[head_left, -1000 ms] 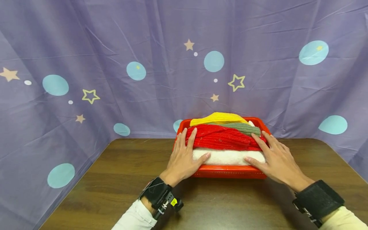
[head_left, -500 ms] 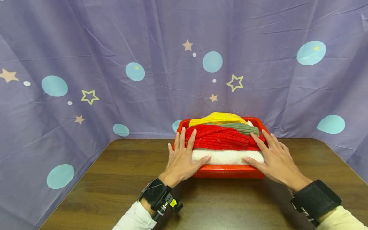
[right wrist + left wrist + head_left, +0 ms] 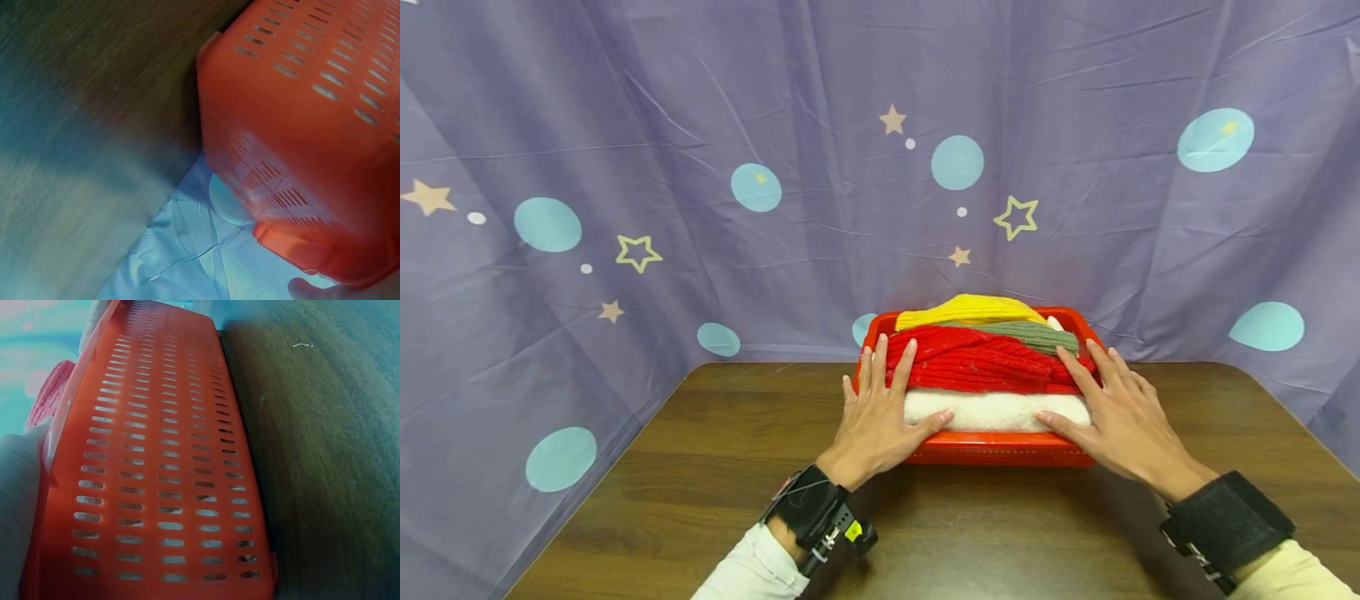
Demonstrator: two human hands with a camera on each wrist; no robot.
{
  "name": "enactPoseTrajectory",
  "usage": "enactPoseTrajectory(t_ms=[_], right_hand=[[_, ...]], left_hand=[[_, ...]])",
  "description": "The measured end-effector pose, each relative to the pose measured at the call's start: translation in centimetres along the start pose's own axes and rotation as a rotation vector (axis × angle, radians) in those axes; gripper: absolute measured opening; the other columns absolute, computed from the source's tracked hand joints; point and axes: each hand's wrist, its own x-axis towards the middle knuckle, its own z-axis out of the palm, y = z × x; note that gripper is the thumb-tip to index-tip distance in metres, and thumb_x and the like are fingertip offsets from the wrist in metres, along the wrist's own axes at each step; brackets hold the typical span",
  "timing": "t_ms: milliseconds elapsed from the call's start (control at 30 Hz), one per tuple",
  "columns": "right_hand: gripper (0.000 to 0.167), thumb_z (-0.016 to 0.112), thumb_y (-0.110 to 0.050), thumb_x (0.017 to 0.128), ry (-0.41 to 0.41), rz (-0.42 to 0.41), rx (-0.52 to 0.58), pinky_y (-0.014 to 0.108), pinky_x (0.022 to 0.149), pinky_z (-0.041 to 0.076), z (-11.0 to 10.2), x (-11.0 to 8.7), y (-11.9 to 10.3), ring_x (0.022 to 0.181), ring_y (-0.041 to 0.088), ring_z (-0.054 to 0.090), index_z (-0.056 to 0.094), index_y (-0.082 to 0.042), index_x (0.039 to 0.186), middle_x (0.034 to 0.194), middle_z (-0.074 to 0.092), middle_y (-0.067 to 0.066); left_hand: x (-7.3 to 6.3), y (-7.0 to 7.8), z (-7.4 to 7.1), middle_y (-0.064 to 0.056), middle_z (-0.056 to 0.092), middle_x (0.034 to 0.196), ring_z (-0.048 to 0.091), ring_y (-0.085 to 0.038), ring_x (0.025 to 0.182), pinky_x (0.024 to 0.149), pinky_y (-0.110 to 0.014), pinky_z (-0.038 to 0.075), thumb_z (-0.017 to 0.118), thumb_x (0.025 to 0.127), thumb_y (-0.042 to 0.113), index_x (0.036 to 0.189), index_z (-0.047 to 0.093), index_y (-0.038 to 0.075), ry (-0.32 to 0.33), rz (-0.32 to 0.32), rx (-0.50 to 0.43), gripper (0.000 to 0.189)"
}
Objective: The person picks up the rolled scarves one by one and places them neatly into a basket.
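A red slotted plastic basket (image 3: 1000, 452) sits on the table, filled with folded fabric. At its front lies a fluffy white roll (image 3: 996, 410). Behind that come a red ribbed knit (image 3: 973, 358), a green ribbed knit (image 3: 1037, 337) and a yellow ribbed knit (image 3: 973, 310). My left hand (image 3: 874, 427) rests at the basket's left front corner, fingers spread, thumb over the white roll. The right hand (image 3: 1126, 423) mirrors it at the right corner, its index fingertip by the green knit. In the left wrist view, the basket's slotted wall (image 3: 169, 456) fills the middle.
The brown wooden table (image 3: 715, 492) extends to both sides and in front of the basket. A purple curtain (image 3: 820, 275) printed with stars and blue spots hangs close behind it. Each wrist wears a black strap, the left strap (image 3: 808, 510) carrying a small device.
The left little finger has spread away from the other fingers. Both hands otherwise stay at the basket's corners, and the basket and fabrics keep their places.
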Motion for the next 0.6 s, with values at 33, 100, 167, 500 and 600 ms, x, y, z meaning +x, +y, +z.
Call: enactPoseTrajectory(t_ms=[33,100,167,500,600], right_hand=[[0.092,0.068,-0.062,0.086,0.001,-0.001,0.000,0.072,0.100,0.027,0.01,-0.02,0.00,0.138,0.059,0.029,0.036,-0.014,0.157,0.156,0.030,0.032],[0.092,0.068,-0.063,0.086,0.002,-0.002,-0.004,0.072,0.099,0.028,0.03,-0.05,0.00,0.138,0.059,0.030,0.036,-0.014,0.157,0.156,0.030,0.033],[0.092,0.069,-0.063,0.085,0.004,-0.002,-0.006,0.072,0.099,0.028,-0.01,-0.08,-0.01,0.137,0.059,0.030,0.036,-0.014,0.157,0.155,0.031,0.033],[0.092,0.070,-0.063,0.084,0.024,-0.018,-0.022,0.070,0.100,0.030,-0.02,0.03,-0.06,0.136,0.060,0.032,0.039,-0.012,0.155,0.154,0.033,0.033],[0.091,0.070,-0.062,0.084,0.025,-0.022,-0.020,0.070,0.100,0.029,0.01,0.03,-0.08,0.136,0.060,0.032,0.039,-0.013,0.155,0.154,0.033,0.033]], left_hand=[[0.00,-0.01,0.02,-0.009,-0.008,0.170,-0.002,-0.039,0.154,0.112,-0.075,0.012,0.053,0.087,0.075,0.164,0.004,0.032,0.000,0.000,0.000,0.100],[0.00,-0.03,0.03,-0.009,-0.008,0.170,-0.002,-0.039,0.154,0.112,-0.075,0.011,0.053,0.087,0.075,0.164,0.004,0.032,-0.001,0.001,0.000,0.101],[0.00,-0.03,0.04,-0.009,-0.008,0.170,-0.002,-0.039,0.154,0.112,-0.075,0.011,0.053,0.087,0.075,0.164,0.005,0.032,-0.002,0.002,-0.001,0.101],[0.02,-0.10,0.03,-0.010,-0.007,0.170,-0.001,-0.039,0.154,0.111,-0.076,0.012,0.054,0.087,0.075,0.164,0.004,0.032,0.002,0.007,0.004,0.101],[-0.01,-0.11,0.00,-0.010,-0.007,0.170,-0.001,-0.039,0.154,0.111,-0.076,0.013,0.054,0.087,0.075,0.164,0.004,0.031,0.001,0.008,0.006,0.101]])
